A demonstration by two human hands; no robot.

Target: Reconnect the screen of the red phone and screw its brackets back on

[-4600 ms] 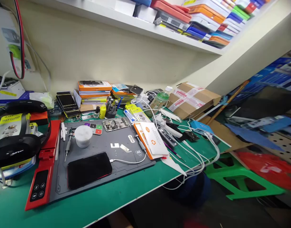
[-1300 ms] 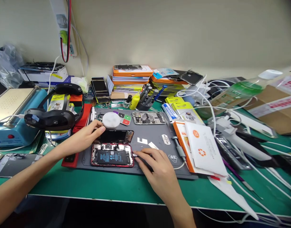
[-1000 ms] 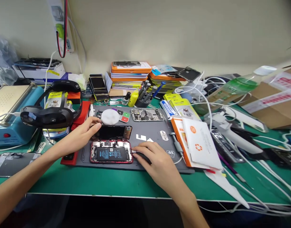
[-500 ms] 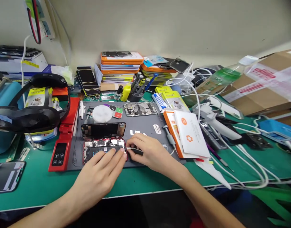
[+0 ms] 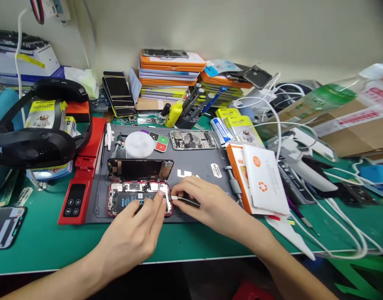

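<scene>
An opened red-framed smartphone [image 5: 129, 200] lies on a grey work mat [image 5: 194, 162], its black battery and inner boards exposed. Its detached-side screen [image 5: 140, 170] stands tilted up along the far edge. My left hand [image 5: 138, 229] is closed on the phone's near right part, fingertips pressed on the inside beside the battery. Between the thumb and fingers of my right hand [image 5: 207, 202] is a charging cable [image 5: 187, 201]. Its white plug meets the phone's right end; how deep it sits is hidden.
A red device with a touch panel [image 5: 75, 201] borders the mat on the left. Behind the phone are a round white disc [image 5: 139, 144] and another opened phone [image 5: 193, 140]. White and orange boxes [image 5: 266, 181] stand right of my right hand, near tangled white cables [image 5: 344, 221].
The view has shifted, so the wall and back items sit higher. Both hands stay at the phone, with the cable plug still at its right end.
</scene>
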